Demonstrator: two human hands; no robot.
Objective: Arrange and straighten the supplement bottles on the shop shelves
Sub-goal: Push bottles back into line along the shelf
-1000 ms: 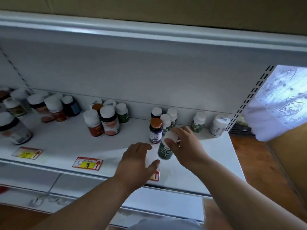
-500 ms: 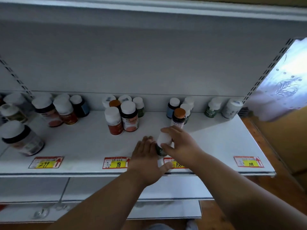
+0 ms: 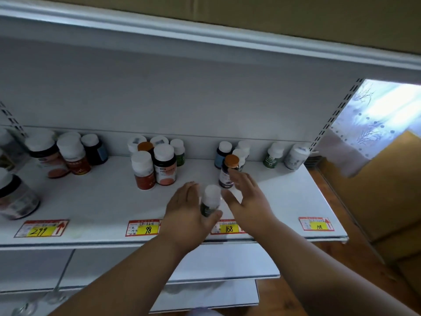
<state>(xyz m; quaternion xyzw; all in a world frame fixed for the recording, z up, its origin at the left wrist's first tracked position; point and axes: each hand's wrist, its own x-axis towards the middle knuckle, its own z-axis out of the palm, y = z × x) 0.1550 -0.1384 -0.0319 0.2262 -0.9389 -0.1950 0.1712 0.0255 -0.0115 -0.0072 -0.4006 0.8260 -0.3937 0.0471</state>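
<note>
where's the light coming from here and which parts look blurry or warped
Head view: daylight glares through the patterned curtain at right, shelf interior dim; right hand and green bottle smeared by motion; upper shelf edge bows from the wide lens.

Head view, close, down onto shelf (image 3: 284, 197)

Bare shelf (image 3: 102, 201) lies open between the bottle clusters. The orange-capped bottle (image 3: 229, 171) stands just behind the right hand (image 3: 248, 201); the white-capped pair (image 3: 155, 169) blocks the left-rear path.
</note>
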